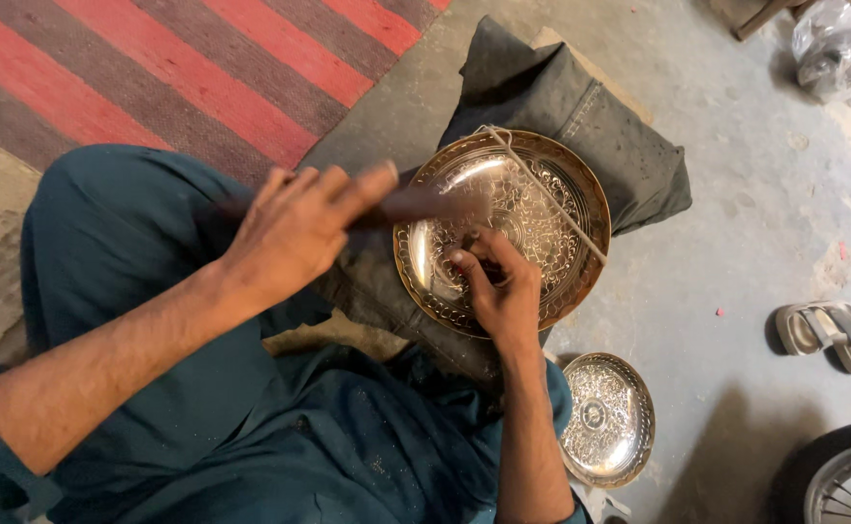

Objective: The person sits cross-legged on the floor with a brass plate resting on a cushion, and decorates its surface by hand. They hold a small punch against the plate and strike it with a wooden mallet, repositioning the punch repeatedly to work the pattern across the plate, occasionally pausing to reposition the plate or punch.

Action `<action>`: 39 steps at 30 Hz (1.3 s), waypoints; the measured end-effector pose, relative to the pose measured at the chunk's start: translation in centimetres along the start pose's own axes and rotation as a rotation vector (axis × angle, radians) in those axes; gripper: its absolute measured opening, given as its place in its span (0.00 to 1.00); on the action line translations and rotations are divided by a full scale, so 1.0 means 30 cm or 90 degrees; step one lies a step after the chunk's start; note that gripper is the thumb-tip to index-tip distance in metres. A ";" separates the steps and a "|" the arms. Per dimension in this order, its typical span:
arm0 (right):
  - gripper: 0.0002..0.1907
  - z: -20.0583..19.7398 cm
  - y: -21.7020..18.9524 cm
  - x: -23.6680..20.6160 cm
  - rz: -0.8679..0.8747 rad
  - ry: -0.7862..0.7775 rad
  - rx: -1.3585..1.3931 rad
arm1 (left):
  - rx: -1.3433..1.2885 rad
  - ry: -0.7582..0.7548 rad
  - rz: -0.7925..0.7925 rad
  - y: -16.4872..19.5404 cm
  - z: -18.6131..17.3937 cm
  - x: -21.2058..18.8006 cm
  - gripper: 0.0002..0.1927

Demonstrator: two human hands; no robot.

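Beside engraved brass plate (532, 194): smaller plate (608, 419), sandals (831, 335).

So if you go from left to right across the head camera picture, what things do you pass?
Striped rug → left hand with a blurred dark tool → big engraved plate on a dark cushion → sandals.

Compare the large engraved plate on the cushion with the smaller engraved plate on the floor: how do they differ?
The large engraved plate looks brass-gold at its rim; the smaller plate looks silvery. The large plate rests on a dark cushion with a cord stretched across it; the smaller lies on bare concrete floor, untied. The right hand touches the large plate, while the left hand holds a blurred dark tool; the smaller is untouched. Both are round, shiny and ornately patterned.
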State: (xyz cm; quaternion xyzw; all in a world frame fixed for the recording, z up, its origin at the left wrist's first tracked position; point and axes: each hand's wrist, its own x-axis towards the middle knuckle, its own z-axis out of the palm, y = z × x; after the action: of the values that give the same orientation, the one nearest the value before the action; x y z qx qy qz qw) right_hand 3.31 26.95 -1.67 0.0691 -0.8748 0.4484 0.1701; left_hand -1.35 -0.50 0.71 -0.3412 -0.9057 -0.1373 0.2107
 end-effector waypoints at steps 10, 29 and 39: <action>0.13 0.002 0.002 0.002 0.040 -0.034 -0.002 | -0.198 0.050 -0.025 -0.002 0.006 0.001 0.41; 0.11 -0.004 -0.016 -0.001 0.030 -0.041 0.060 | -0.084 0.027 -0.016 -0.003 -0.001 0.010 0.40; 0.16 0.001 -0.024 0.005 0.000 -0.045 0.096 | -0.056 0.044 -0.006 -0.007 -0.004 0.016 0.36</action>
State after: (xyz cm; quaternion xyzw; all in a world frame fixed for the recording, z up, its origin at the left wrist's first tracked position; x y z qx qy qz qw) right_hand 3.35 26.50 -1.10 0.0974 -0.8441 0.5102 0.1331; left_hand -1.79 -0.44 1.02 -0.3407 -0.8927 -0.1899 0.2258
